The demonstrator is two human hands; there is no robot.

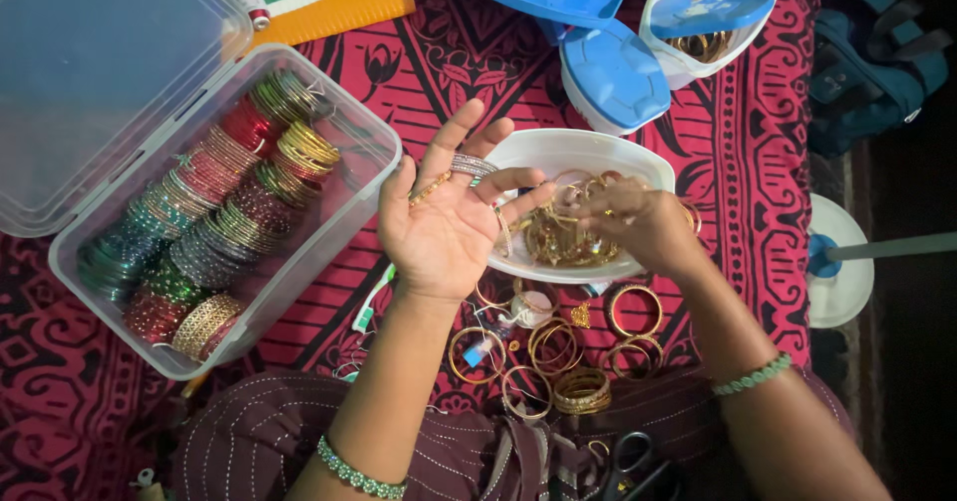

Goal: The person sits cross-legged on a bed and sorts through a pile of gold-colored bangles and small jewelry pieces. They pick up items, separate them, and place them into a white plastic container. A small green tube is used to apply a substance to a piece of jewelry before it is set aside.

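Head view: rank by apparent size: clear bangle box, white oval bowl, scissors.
1. clear bangle box, largest by far
2. white oval bowl
3. scissors, smallest, though partly cut off at the frame edge

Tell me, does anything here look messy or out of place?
Mostly tidy: the clear box holds bangles in neat rows. But loose gold bangles lie scattered on the red cloth below the white oval dish, where the right hand digs; the left hand is open, palm up.

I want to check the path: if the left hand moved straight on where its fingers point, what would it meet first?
Probably the blue lid past the white dish's rim; the left hand is raised, so depth is unclear.
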